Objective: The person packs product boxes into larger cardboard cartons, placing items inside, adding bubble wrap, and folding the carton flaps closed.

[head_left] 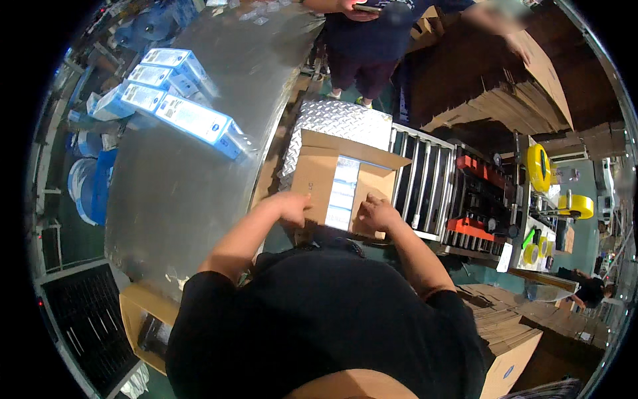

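Observation:
A brown cardboard box (319, 174) sits in front of me on a ribbed metal plate (339, 120), its top flaps partly folded in. Through the gap between the flaps show pale blue-and-white packs (342, 193). My left hand (292, 207) rests on the left flap, fingers curled at its near edge. My right hand (377, 214) presses on the right flap near the box's front edge.
Several blue-and-white cartons (176, 100) lie on the shiny metal table (179, 193) at left. A roller conveyor (425, 183) and a taping machine with yellow tape rolls (539, 166) stand at right. Another person (372, 40) stands beyond. Flat cardboard stacks (492, 86) sit behind and at lower right.

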`<state>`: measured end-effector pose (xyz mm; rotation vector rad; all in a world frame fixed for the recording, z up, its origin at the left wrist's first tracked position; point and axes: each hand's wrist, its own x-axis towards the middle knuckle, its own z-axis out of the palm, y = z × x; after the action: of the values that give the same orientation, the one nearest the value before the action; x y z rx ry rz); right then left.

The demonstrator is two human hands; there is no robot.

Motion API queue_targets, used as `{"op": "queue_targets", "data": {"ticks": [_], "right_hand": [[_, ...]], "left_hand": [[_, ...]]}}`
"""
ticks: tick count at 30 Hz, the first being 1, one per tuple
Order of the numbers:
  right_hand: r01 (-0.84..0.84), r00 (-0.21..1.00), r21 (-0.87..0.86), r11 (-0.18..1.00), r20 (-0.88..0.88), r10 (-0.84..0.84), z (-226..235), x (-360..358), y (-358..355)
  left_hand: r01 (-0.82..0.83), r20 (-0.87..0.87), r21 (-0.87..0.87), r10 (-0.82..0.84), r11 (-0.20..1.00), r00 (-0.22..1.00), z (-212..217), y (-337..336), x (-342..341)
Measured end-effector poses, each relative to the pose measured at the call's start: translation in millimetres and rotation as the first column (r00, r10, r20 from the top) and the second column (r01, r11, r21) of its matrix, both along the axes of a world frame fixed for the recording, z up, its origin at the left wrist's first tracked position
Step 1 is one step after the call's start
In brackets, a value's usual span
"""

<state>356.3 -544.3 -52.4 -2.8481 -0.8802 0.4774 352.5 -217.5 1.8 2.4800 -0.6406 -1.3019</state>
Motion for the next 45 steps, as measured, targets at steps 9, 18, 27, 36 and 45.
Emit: {"op": "queue_targets", "data": {"ticks": [9,18,27,36,45], "right_hand": [[0.166,0.747,0.132,0.977,0.631,-0.212,14,46,21],[0.149,0.985,0.166,0.975,0.064,-0.162,-20,-20,-43],[0.387,0.912,0.104,0.916,0.101,-0.397,-30,76,-219],[0.639,0.75,0.076,0.765,0.156,-0.642,-22,125,-400],[0.749,0.481,0.545,0.377,-0.054,-0.875,-23,42,-363]], "left_hand": [[-0.574,0.375,-0.518,0.772,0.634,0.514,-97,17,-39],[-0.632,0.323,-0.552,0.838,0.544,0.44,-134,-61,-61],[-0.479,0.098,-0.518,0.606,0.708,0.789,-82,-304,55],[-0.336,0.102,-0.582,0.477,0.741,0.873,-127,-488,150],[-0.317,-0.116,-0.641,0.321,0.699,0.94,-115,-570,164]]}}
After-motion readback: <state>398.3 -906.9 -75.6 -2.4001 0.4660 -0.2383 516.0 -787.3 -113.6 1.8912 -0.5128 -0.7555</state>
